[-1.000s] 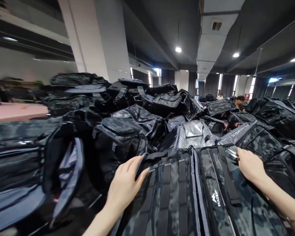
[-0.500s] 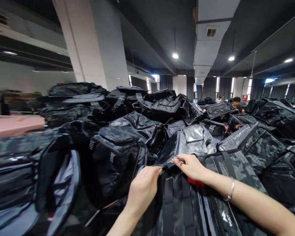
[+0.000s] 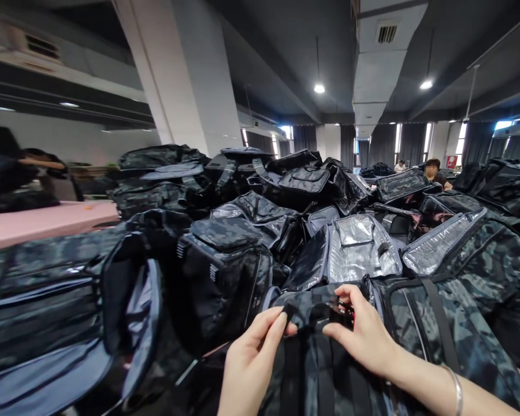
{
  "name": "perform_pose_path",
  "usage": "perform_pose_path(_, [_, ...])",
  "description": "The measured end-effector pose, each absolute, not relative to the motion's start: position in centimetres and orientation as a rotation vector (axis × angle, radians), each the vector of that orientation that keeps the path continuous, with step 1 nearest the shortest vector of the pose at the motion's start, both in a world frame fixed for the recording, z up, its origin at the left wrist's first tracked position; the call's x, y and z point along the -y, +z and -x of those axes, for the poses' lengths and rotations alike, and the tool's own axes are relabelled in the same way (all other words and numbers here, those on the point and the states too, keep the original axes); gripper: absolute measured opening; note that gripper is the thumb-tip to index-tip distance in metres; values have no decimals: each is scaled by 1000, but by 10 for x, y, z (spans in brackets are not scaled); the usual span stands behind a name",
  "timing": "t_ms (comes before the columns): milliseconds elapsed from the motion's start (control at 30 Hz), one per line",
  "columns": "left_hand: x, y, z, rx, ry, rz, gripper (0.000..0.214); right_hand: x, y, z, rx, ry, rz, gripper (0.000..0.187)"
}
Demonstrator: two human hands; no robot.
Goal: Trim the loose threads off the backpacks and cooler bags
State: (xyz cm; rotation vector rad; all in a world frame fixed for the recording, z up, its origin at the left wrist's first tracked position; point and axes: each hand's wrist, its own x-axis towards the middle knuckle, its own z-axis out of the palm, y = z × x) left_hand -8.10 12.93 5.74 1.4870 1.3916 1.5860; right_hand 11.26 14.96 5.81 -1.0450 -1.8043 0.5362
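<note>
In front of me stands a black camouflage bag (image 3: 312,297) with dark straps running down its near side. My left hand (image 3: 253,349) pinches the end of a black strap (image 3: 288,312) between thumb and fingertips at the bag's top edge. Over the right part of that edge is my right hand (image 3: 364,332), its thumb and forefinger curved apart. A small dark thing with red parts and a shiny spot (image 3: 345,309) sits within its fingers; its kind cannot be made out.
Many similar bags are heaped all around, among them an open one with a silver lining (image 3: 359,260) just beyond and a grey-lined one (image 3: 143,323) at left. A pink table (image 3: 47,222) stands far left. Other people work in the background, one (image 3: 435,173) at right.
My right hand has moved slightly right and down, and its thumb and forefinger have parted. My left hand keeps its pinch, now turned palm inward. The view has swung left.
</note>
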Motion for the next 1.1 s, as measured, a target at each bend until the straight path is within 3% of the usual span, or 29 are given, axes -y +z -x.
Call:
perform_pose_path(167, [-128, 54, 77, -1431, 1602, -1471, 39, -138, 62, -107, 1854, 376, 849, 12])
perform_pose_path(433, [-124, 58, 69, -1517, 1565, -1789, 29, -151, 57, -109, 1854, 43, 807, 17])
perform_pose_path(1100, [-124, 58, 64, -1531, 1402, -2028, 28, -153, 59, -116, 2033, -268, 831, 19])
